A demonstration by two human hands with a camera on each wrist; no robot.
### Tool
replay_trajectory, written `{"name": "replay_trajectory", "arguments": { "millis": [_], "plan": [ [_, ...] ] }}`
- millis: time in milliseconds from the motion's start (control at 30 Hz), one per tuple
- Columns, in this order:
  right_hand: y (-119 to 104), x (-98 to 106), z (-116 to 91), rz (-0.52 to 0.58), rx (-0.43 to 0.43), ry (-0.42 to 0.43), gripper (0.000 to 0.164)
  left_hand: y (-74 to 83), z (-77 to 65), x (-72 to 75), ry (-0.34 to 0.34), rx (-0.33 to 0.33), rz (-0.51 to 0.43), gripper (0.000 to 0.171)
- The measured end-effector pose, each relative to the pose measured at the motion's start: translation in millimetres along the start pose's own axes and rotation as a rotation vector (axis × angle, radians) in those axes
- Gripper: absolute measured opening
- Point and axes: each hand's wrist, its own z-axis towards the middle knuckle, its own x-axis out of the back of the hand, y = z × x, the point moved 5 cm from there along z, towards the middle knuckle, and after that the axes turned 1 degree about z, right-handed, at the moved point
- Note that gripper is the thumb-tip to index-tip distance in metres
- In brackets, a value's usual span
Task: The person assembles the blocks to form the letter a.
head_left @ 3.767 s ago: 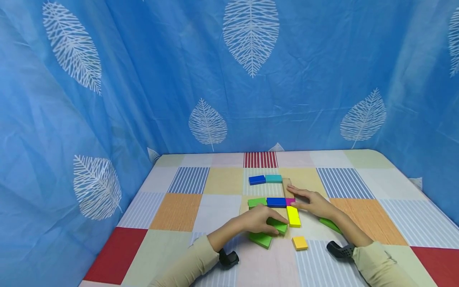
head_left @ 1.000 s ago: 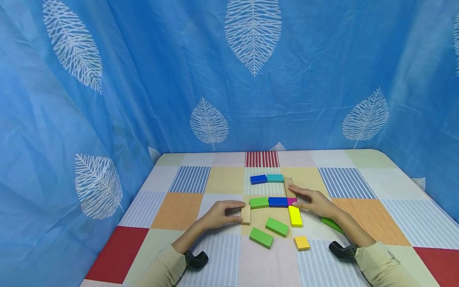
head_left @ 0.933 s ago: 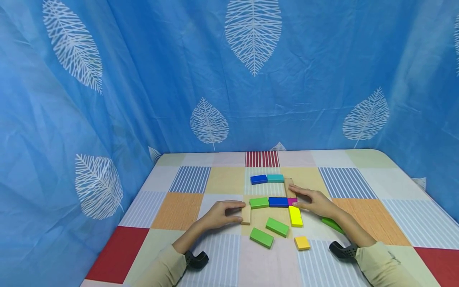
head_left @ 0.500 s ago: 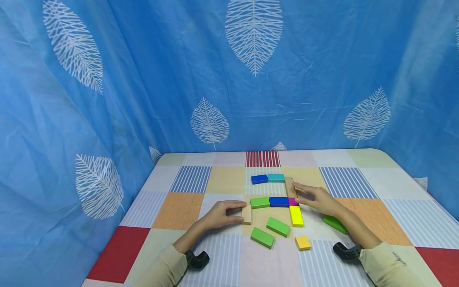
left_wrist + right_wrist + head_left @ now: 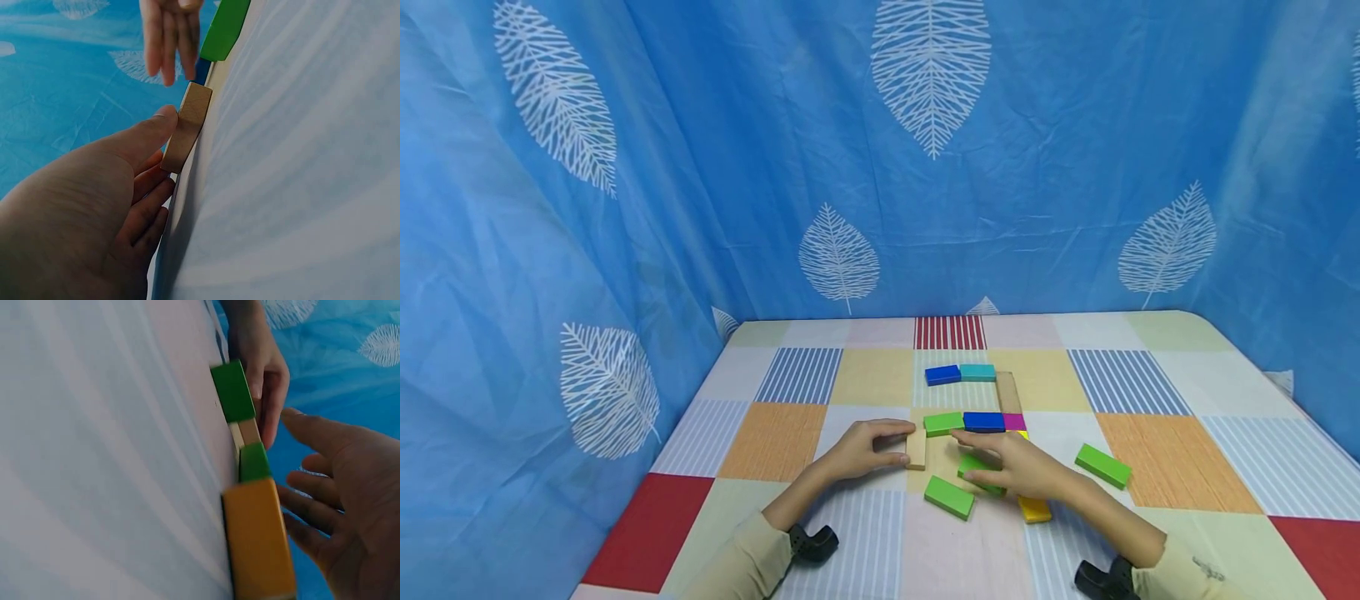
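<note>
My left hand (image 5: 861, 450) pinches a plain wooden block (image 5: 915, 450) between thumb and fingers. In the left wrist view the thumb lies on this wooden block (image 5: 189, 125). Over a green block (image 5: 972, 468) hovers my right hand (image 5: 1022, 467), fingers spread and holding nothing; it partly hides that block. Beyond the hands, a green block (image 5: 943, 424), a dark blue block (image 5: 983, 422) and a magenta block (image 5: 1013, 422) form a row. From the magenta one, a wooden block (image 5: 1008, 392) runs back to a teal block (image 5: 977, 372) and a blue block (image 5: 942, 375).
Nearer me lie a loose green block (image 5: 949, 497) and an orange-yellow block (image 5: 1035, 509). Another green block (image 5: 1102, 465) lies to the right. My right hand mostly covers a yellow block (image 5: 1023, 434). A patchwork cloth (image 5: 1195, 542) covers the table; a blue curtain (image 5: 737, 167) surrounds it.
My left hand went from the middle green block left to the wooden block and stays there. My right hand left the wooden and magenta blocks, moving left and nearer, over the green block.
</note>
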Motion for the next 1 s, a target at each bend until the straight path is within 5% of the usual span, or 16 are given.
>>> {"name": "replay_trajectory", "arguments": {
  "millis": [433, 733, 833, 1000],
  "plan": [
    [1.0, -9.7, -3.1, -0.145, -0.052, -0.043, 0.052, -0.8, -0.2, -1.0, 0.003, 0.007, -0.005, 0.048],
    [-3.4, -1.1, -4.4, -0.063, -0.015, -0.078, 0.040, 0.3, -0.9, -1.1, 0.005, 0.005, 0.000, 0.048],
    [-4.8, 14.9, -4.2, -0.060, 0.032, -0.011, 0.039, 1.0, -1.1, -0.7, 0.007, 0.003, -0.007, 0.048],
    [5.0, 51.8, -6.4, -0.148, 0.078, 0.265, 0.043, 3.7, -1.3, 0.9, 0.013, -0.024, -0.005, 0.048]
  ]
}}
